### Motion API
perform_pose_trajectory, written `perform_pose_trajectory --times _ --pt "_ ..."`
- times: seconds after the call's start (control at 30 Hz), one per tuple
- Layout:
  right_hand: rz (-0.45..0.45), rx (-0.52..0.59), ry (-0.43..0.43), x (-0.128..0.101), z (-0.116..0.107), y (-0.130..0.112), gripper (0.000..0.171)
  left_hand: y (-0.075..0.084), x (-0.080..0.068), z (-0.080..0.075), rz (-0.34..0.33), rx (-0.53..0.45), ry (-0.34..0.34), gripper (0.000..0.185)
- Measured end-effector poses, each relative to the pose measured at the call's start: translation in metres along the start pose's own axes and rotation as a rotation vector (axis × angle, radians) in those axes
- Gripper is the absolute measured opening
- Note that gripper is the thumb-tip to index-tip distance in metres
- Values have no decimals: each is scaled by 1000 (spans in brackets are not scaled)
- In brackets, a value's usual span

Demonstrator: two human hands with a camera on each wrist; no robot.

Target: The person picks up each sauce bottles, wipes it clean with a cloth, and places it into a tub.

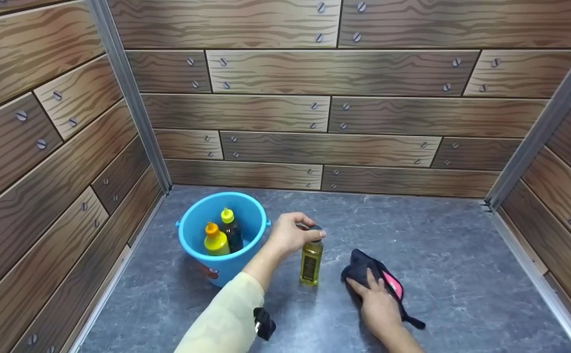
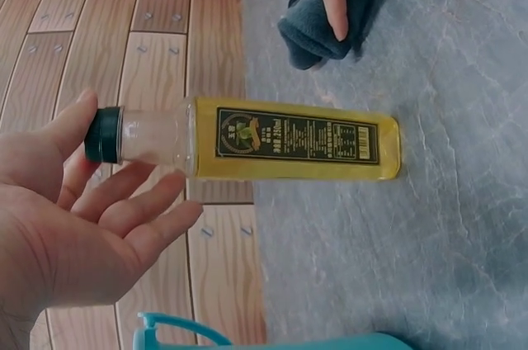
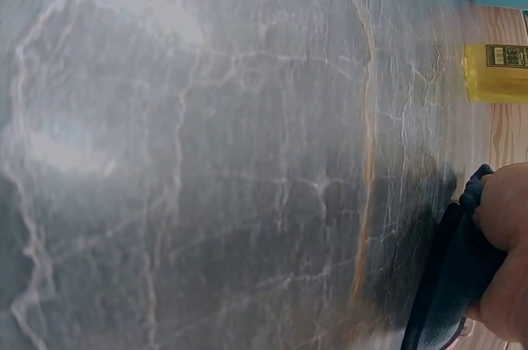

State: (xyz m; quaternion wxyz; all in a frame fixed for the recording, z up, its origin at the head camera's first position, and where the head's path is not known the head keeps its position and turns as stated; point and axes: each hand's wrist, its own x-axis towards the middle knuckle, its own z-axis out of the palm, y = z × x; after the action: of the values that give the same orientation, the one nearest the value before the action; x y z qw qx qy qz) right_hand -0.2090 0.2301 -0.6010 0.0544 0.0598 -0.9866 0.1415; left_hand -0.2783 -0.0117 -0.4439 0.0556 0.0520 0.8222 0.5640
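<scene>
My left hand pinches the dark green cap of a glass bottle of yellow oil between thumb and fingers. The bottle stands upright, its base at the grey tabletop; I cannot tell whether it bears its weight there. In the left wrist view the lower fingers lie loosely beside the neck. To the right, my right hand rests on a dark folded cloth item with a pink patch and a strap. Its fingers are spread and fairly straight across the fabric. The right wrist view shows only the hand's edge beside the cloth.
A blue bucket stands left of the bottle. Inside it are a yellow squeeze bottle with an orange cap and a dark bottle with a yellow cap. Wood-patterned walls enclose the grey marbled tabletop.
</scene>
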Motion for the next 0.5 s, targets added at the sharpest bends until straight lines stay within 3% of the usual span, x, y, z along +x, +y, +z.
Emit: perform_pose_trajectory --times 0.23,0.5 --pt "-18 18 59 -3 0 -1 63 0 4 -11 -39 6 -108 23" --pt "-26 13 57 -4 1 0 62 -3 6 -21 -83 -16 -210 24"
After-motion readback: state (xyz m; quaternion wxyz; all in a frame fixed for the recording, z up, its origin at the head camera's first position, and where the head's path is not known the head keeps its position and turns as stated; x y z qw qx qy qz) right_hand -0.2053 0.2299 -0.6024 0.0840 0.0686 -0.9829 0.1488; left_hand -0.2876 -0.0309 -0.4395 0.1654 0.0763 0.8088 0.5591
